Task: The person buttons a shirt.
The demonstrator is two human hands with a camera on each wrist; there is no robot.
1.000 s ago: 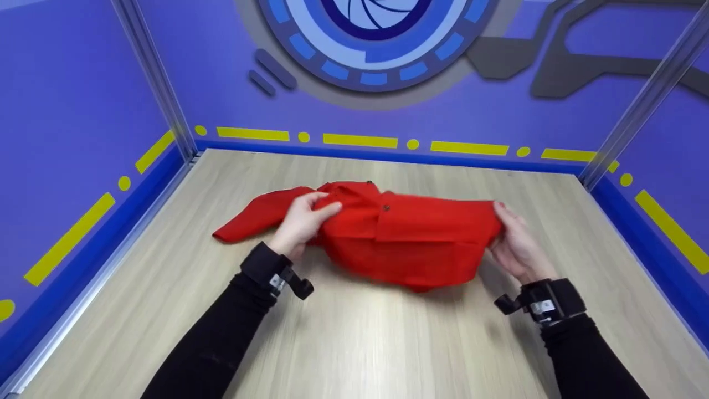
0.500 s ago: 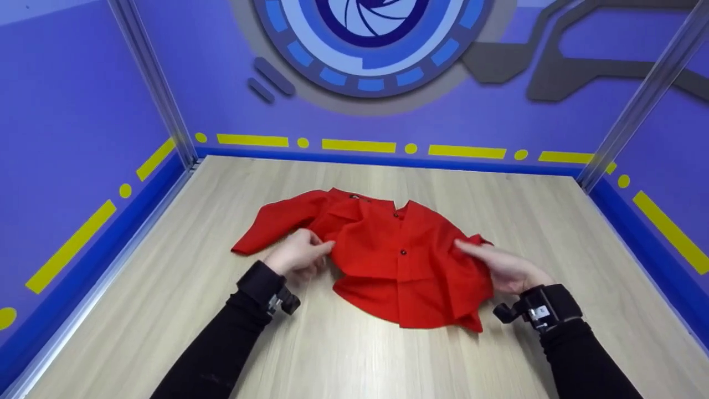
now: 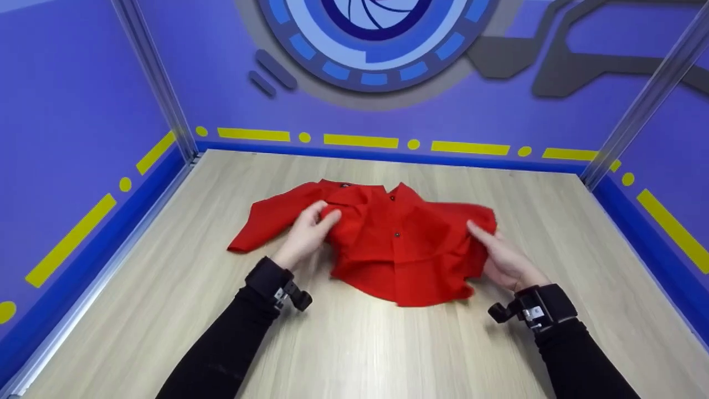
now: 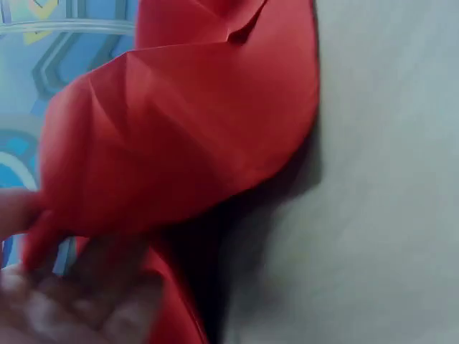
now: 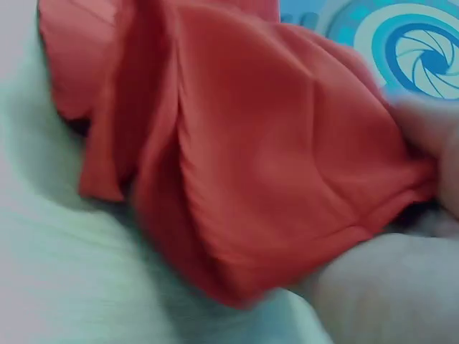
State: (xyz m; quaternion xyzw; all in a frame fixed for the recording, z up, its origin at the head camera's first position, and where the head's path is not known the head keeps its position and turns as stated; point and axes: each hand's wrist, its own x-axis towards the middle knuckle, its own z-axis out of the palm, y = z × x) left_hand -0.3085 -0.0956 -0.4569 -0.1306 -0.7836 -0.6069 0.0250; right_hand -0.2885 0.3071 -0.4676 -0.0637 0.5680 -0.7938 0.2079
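Observation:
A small red shirt [image 3: 382,244] with dark buttons down its front lies rumpled in the middle of the table. One sleeve [image 3: 271,213] stretches out to the left, while the collar points to the back wall. My left hand [image 3: 307,230] pinches the shirt's side below that sleeve, and the left wrist view has the cloth [image 4: 172,136] bunched between thumb and fingers. On the opposite side my right hand [image 3: 507,257] pinches the cloth with its thumb on top. Folds [image 5: 244,158] hang from this grip in the right wrist view, and its fingers are partly hidden.
The wooden tabletop [image 3: 360,354] extends around the shirt. Blue-purple panels with yellow markings enclose it at the back wall [image 3: 221,100], left and right. Metal posts [image 3: 160,83] stand at the two back corners.
The shirt was bunched and raised, then came down spread toward me. Since then both hands have moved a little toward the back, and its right part is lifted and its lower hem farther back.

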